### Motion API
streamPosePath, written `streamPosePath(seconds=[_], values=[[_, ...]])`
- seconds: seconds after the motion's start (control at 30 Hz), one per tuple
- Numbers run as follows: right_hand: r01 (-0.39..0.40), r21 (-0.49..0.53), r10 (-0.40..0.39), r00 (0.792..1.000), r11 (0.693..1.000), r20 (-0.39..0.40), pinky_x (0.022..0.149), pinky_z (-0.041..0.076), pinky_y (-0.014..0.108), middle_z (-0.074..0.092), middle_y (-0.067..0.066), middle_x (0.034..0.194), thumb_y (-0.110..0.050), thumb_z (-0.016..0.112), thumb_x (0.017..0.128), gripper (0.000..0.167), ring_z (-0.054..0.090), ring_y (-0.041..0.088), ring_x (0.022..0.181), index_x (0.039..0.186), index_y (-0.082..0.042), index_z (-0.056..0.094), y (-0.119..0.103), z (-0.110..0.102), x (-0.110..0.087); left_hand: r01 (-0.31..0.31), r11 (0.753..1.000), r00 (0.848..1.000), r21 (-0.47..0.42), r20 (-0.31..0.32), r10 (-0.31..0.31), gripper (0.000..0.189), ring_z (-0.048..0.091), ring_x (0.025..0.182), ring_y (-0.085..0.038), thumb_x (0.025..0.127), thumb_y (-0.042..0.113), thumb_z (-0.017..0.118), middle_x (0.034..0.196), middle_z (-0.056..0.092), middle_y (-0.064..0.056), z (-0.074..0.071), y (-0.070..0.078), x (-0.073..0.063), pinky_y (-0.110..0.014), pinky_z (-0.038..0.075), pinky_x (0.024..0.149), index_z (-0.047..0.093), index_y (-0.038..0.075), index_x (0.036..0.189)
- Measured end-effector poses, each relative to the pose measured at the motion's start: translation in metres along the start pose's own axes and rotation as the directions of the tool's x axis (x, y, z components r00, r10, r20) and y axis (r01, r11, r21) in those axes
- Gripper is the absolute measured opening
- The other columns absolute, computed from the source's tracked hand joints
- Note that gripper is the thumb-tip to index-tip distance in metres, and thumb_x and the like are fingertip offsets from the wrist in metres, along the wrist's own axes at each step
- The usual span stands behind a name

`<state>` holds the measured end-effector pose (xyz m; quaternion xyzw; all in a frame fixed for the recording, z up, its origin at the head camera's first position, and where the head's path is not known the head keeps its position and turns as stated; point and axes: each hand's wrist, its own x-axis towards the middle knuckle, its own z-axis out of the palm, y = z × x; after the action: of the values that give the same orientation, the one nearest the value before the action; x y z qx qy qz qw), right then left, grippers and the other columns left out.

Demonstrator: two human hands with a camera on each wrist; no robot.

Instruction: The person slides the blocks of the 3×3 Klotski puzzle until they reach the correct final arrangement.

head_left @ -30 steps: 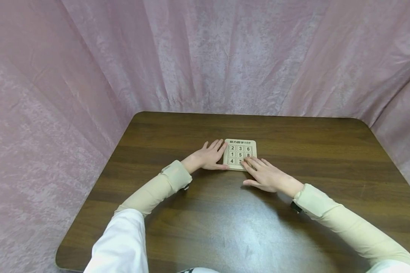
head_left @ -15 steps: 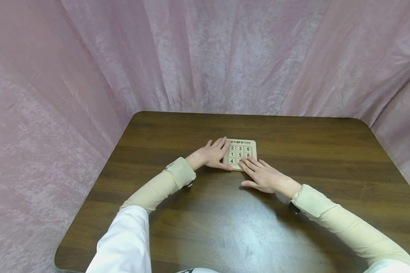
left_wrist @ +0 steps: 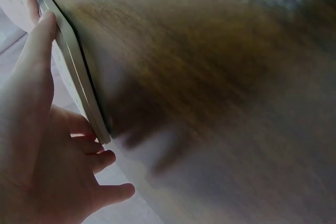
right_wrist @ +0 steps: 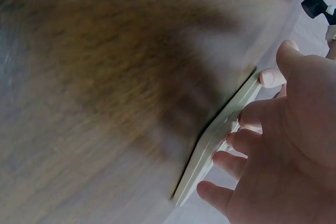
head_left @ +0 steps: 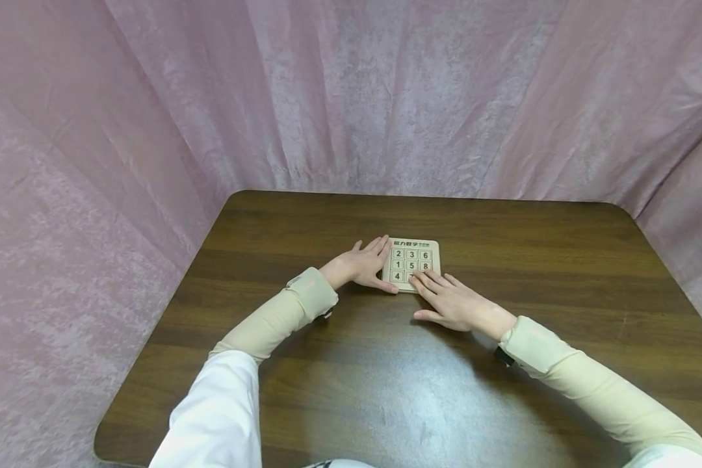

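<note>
A pale number-slide puzzle [head_left: 435, 248] lies flat on the table, with dark characters along its far edge. Tiles 2, 3, 6, 1, 5 [head_left: 411, 265], 8 and 4 can be read. My right hand [head_left: 456, 307] rests its straight fingertips on the near right part, covering the bottom row's middle and right. At the puzzle's left side, my left hand [head_left: 361, 265] is spread, its thumb at the near left corner and its forefinger by the far left one. The left wrist view shows the left thumb [left_wrist: 39, 51] touching the puzzle's near edge [left_wrist: 79, 77].
The brown wooden table [head_left: 561, 273] has rounded corners and reaches back to pink curtains [head_left: 433, 97]. Pale bands [head_left: 312, 292] wrap both wrists, with small dark devices [head_left: 504, 356] beneath. Light glares off the table's near middle.
My left hand has shifted slightly right, bringing its thumb and forefinger further onto the puzzle. My right fingertips have slid a little left over tile 7. Over the last half second both hands barely move.
</note>
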<state>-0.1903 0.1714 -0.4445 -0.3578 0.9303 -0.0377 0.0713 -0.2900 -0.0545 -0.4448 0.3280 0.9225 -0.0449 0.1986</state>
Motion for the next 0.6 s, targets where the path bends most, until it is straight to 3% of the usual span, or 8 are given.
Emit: streamPosePath(seconds=[0.6], values=[[-0.005, 0.009, 0.005, 1.000, 1.000, 0.001, 0.112, 0.027, 0.061, 0.026, 0.022, 0.157, -0.045, 0.051, 0.098, 0.074, 0.025, 0.041, 0.145, 0.151, 0.001, 0.028, 0.0036, -0.0003, -0.0060, 0.015, 0.999, 0.999, -0.040, 0.041, -0.013, 0.121, -0.002, 0.152, -0.023, 0.080, 0.081, 0.046, 0.163, -0.015, -0.012, -0.0008, 0.0004, 0.0008, -0.054, 0.012, 0.120, -0.012, 0.005, 0.154]])
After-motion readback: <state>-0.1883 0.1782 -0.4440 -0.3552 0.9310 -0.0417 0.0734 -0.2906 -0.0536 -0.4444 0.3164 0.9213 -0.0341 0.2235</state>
